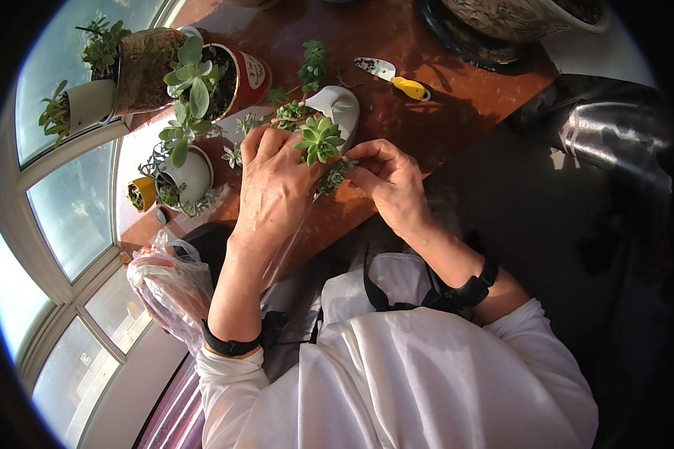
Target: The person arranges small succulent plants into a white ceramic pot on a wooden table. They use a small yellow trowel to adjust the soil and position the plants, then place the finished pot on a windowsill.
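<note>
A white pot [341,109] stands on the table in front of me with trailing succulents in it. A bright green succulent rosette [319,139] rises beside my left hand [275,182], and a smaller rosette [332,179] hangs lower, between my hands. My left hand curls around the plant from the near left; its fingertips are hidden by leaves and by the hand itself. At the right side of the plant, my right hand [392,185] has thumb and index finger pinched together on a small pale succulent leaf [350,163].
A small trowel with a yellow handle [410,88] lies beyond my right hand. To the left are a red-and-white pot [253,78], a round white pot [194,177] and a yellow pot [141,193] near the window. A plastic bag [171,280] sits by my left forearm.
</note>
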{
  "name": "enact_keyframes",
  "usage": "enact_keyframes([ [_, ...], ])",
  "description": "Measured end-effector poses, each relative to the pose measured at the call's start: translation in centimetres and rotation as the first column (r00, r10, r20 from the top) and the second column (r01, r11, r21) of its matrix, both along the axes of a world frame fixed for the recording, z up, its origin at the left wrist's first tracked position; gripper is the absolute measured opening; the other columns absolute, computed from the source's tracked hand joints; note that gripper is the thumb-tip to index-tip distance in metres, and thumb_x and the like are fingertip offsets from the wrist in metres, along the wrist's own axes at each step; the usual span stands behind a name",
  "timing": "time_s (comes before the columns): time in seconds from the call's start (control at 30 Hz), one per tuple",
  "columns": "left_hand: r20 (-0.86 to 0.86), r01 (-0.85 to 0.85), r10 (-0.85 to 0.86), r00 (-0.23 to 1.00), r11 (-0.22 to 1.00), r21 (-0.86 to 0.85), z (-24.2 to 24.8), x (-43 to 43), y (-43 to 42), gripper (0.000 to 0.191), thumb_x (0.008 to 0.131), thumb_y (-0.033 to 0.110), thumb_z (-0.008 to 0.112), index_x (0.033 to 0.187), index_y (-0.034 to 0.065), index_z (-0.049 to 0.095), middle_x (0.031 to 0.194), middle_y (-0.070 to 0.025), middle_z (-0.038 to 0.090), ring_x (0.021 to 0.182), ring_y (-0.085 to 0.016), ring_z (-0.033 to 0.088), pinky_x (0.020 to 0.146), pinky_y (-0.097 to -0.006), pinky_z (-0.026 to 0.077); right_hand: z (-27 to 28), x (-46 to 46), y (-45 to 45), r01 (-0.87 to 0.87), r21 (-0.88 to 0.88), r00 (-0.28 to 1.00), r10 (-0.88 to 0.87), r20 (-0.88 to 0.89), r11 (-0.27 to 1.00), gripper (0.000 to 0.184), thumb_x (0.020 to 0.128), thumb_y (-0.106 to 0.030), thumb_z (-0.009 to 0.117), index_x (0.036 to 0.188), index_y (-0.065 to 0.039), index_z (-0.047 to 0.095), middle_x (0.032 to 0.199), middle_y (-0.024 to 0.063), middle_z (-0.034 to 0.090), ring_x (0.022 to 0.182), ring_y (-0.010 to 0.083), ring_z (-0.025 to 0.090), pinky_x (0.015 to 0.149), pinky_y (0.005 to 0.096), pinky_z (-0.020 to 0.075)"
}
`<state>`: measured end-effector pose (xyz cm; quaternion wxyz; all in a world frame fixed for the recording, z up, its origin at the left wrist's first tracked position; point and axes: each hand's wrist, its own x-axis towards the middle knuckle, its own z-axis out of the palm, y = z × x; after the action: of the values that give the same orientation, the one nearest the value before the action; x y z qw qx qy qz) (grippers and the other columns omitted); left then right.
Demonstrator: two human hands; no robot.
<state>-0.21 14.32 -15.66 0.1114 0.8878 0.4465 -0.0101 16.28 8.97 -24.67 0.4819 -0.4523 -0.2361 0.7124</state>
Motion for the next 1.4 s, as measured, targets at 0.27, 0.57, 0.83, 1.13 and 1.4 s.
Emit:
enact_keyframes([
  [0.27,0.156,-0.144,0.138,0.978,0.989,0.025,0.9,0.8,0.1,0.019,0.081,0.023,0.068,0.088,0.0050,0.066,0.082,-0.0072,0.060,0.088,-0.028,0.055,0.094,-0.0442,0.036,1.0,-0.1,0.8,-0.012,0.160,0.992,-0.008,0.123,0.987,0.015,0.086,0.004,0.064,0.101,0.002,0.063,0.093,0.0054,0.067,0.079,0.0075,0.064,0.071,0.0226,0.0523],
  [0.57,0.212,-0.369,0.380,0.901,0.925,-0.089,1.1,2.8,-0.8,0.029,0.077,0.028,0.076,0.089,0.0026,0.066,0.077,-0.0087,0.062,0.078,-0.028,0.058,0.090,-0.0403,0.041,2.5,0.7,1.9,-0.020,0.220,0.998,0.031,-0.047,0.975,0.030,0.091,0.011,0.044,0.116,0.004,0.058,0.099,0.0099,0.067,0.087,0.0130,0.066,0.083,0.0270,0.0536],
  [0.83,0.231,-0.693,0.777,0.585,0.627,-0.355,0.8,0.6,-1.1,0.022,0.081,0.011,0.068,0.100,-0.0013,0.070,0.087,-0.0146,0.071,0.087,-0.025,0.065,0.084,-0.0368,0.050,1.0,0.8,1.6,0.015,0.332,0.974,-0.089,0.210,0.943,0.026,0.085,0.009,0.057,0.110,0.000,0.059,0.098,0.0116,0.067,0.087,0.0217,0.069,0.076,0.0307,0.0553],
  [1.13,0.263,-0.663,0.759,0.595,0.649,-0.374,1.6,0.9,-1.3,0.025,0.087,0.013,0.065,0.106,-0.0030,0.067,0.086,-0.0134,0.071,0.079,-0.017,0.066,0.075,-0.0310,0.052,1.0,0.1,2.8,-0.184,0.555,0.807,-0.198,0.557,0.811,0.010,0.076,-0.005,0.073,0.084,-0.008,0.069,0.085,0.0057,0.063,0.077,0.0274,0.066,0.067,0.0365,0.0528],
  [1.4,0.277,-0.663,0.781,0.560,0.623,-0.414,1.5,0.9,-1.5,0.032,0.086,0.015,0.064,0.111,-0.0054,0.063,0.088,-0.0153,0.070,0.081,-0.020,0.066,0.077,-0.0340,0.051,2.1,-1.3,3.3,-0.314,0.645,0.614,-0.369,0.698,0.697,0.016,0.070,-0.010,0.078,0.084,-0.011,0.070,0.078,0.0011,0.059,0.067,0.0228,0.056,0.063,0.0333,0.0462],
])
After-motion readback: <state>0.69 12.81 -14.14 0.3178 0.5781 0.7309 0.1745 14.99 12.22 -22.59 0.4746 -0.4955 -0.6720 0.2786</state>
